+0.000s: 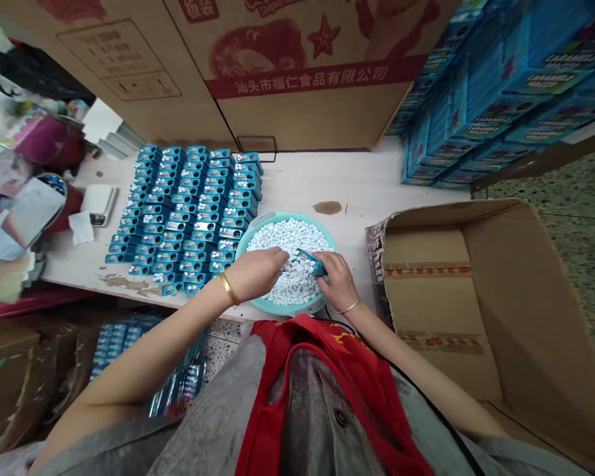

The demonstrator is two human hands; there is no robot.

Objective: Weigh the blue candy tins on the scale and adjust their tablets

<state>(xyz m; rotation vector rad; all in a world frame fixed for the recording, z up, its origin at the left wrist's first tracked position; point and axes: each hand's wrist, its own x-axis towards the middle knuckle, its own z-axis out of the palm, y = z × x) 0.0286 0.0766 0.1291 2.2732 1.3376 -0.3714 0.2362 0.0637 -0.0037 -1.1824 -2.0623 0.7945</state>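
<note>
A round turquoise basin (330, 246) full of small white pellets (292, 291) stands on the white table in front of me. My right hand (338, 281), over the basin's right side, holds a small blue box (307, 256) that tilts down to the right. My left hand (258, 272), with a gold bangle at its wrist, is over the left side of the pellets. Its fingers are pressed together and point toward the box; what they hold, if anything, is too small to make out. Rows of small blue boxes (198, 208) stand close to the basin's left.
Large cardboard cartons (297, 125) stand along the table's back. An open cardboard box (426, 304) is at the right, below stacked blue display boxes (496, 112). A white device (99, 201) and cluttered bags lie at the left. More blue packs (123, 340) are below the table edge.
</note>
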